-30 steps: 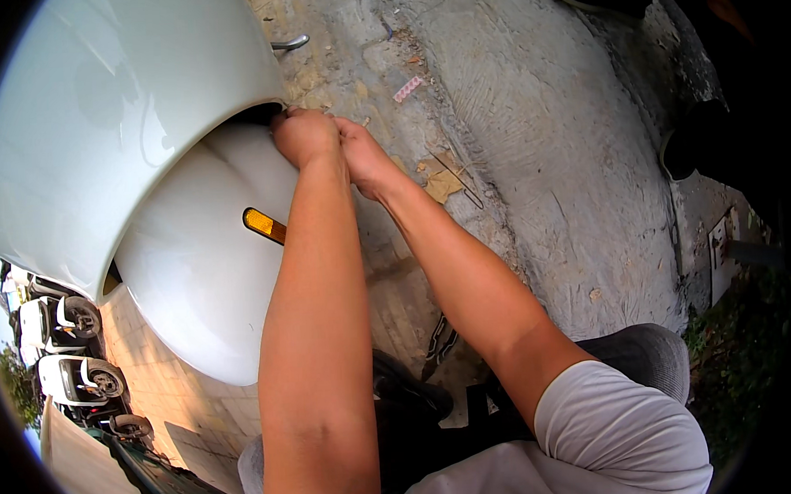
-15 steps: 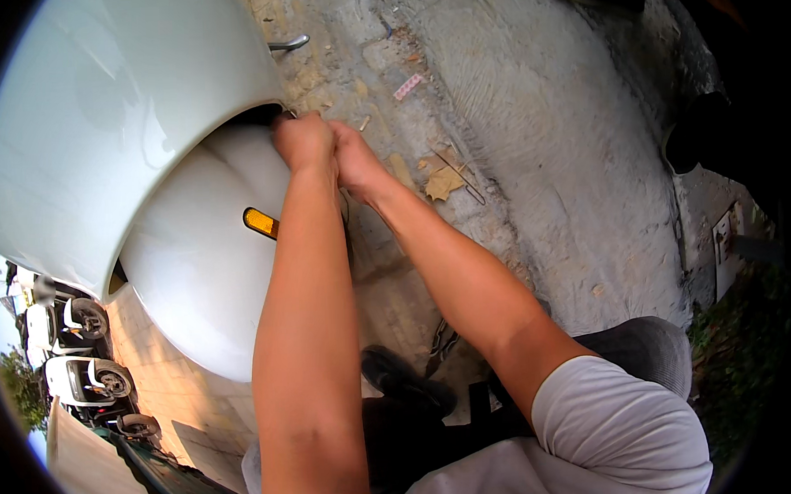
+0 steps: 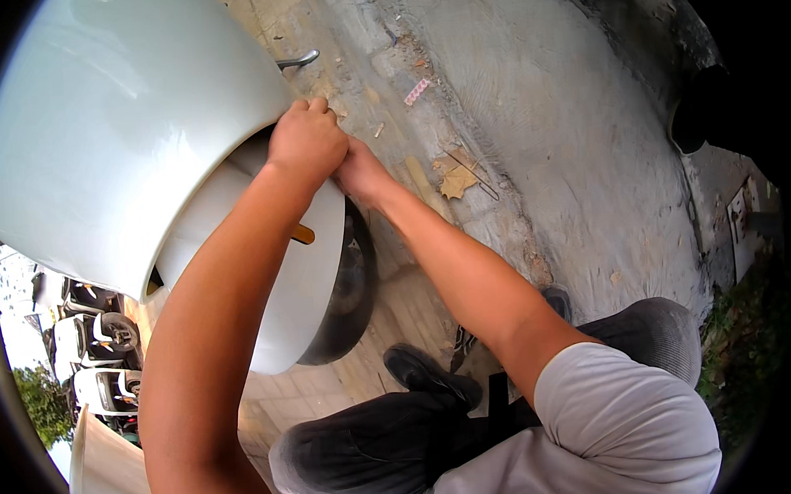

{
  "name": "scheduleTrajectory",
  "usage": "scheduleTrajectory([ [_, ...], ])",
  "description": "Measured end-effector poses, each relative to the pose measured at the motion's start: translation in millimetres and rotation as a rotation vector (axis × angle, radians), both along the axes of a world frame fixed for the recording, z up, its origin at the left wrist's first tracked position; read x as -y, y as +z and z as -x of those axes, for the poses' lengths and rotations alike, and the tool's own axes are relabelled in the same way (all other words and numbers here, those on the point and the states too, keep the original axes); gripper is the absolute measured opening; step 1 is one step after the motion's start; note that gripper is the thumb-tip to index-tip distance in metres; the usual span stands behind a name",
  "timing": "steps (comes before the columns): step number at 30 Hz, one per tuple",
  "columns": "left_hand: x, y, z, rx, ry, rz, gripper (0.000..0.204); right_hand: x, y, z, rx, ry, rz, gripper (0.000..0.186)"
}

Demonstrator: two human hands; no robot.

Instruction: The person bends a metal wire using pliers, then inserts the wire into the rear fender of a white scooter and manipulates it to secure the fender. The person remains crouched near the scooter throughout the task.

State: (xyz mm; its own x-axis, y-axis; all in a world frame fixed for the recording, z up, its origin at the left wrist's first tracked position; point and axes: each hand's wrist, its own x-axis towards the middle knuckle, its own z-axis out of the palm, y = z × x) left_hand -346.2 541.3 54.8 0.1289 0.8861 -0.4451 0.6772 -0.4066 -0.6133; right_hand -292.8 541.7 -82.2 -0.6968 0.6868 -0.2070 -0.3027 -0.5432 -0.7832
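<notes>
At the edge of a glossy white scooter body panel, both my hands are pressed close together. My left hand is closed, its knuckles bent over the lower right corner of the panel. Right beside it, partly behind it, my right hand has its fingers curled; the fingertips are hidden by the left hand. What they grip cannot be made out. Below the panel lies a white front fender with an orange reflector, half covered by my left forearm. A dark wheel shows beside the fender.
A curved silver metal piece sticks out past the panel. On the concrete ground lie a dry leaf, a bent wire and a pink strip. Parked scooters stand at the left. Another person's dark shoe is at the right.
My left hand has rolled over the panel corner, and its elbow has swung out to the left. The fender has shifted, bringing the wheel into view. My right hand has moved slightly right and down.
</notes>
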Motion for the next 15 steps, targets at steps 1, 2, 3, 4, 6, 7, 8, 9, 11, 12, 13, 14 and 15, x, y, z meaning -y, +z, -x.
scheduleTrajectory([
  [1,-3.0,-3.4,3.8,-0.066,0.029,0.061,0.021,0.2,0.0,0.7,0.016,0.032,0.027,0.015],
  [2,-3.5,-5.3,9.4,-0.135,0.062,0.123,0.022,2.0,1.2,4.6,0.028,0.067,0.056,0.015],
  [3,-8.5,-11.1,9.2,-0.161,0.069,0.132,0.022,-1.2,-0.1,2.2,-0.001,0.064,0.066,0.014],
  [4,-13.2,-15.9,9.7,-0.189,0.078,0.142,0.022,-3.8,-0.8,0.8,-0.032,0.063,0.076,0.014],
  [6,-21.0,-14.2,8.1,-0.229,0.029,0.165,0.022,-8.3,-0.8,-4.4,-0.046,0.08,0.114,0.014],
  [7,-22.5,-10.7,10.1,-0.249,-0.027,0.174,0.021,-10.4,0.0,-5.9,-0.035,0.099,0.137,0.014],
  [8,-22.9,-9.9,10.4,-0.262,-0.083,0.186,0.021,-11.1,0.4,-8.0,-0.018,0.118,0.165,0.014],
  [9,-24.2,-9.5,10.0,-0.266,-0.074,0.182,0.021,-12.1,1.4,-8.7,-0.03,0.125,0.175,0.014],
  [11,-23.9,-12.2,10.3,-0.271,-0.05,0.18,0.021,-11.4,3.6,-9.7,-0.05,0.147,0.202,0.014],
  [12,-23.2,-15.2,11.1,-0.262,-0.044,0.163,0.022,-10.0,4.4,-10.5,-0.046,0.142,0.211,0.012],
  [13,-23.0,-18.2,12.0,-0.253,-0.038,0.146,0.022,-8.5,5.2,-11.3,-0.041,0.138,0.22,0.011],
  [14,-23.0,-19.9,13.8,-0.249,-0.03,0.129,0.022,-7.1,6.7,-11.0,-0.041,0.136,0.228,0.011],
  [15,-23.8,-22.1,15.0,-0.248,-0.026,0.114,0.022,-6.9,7.8,-11.3,-0.032,0.123,0.221,0.011],
])
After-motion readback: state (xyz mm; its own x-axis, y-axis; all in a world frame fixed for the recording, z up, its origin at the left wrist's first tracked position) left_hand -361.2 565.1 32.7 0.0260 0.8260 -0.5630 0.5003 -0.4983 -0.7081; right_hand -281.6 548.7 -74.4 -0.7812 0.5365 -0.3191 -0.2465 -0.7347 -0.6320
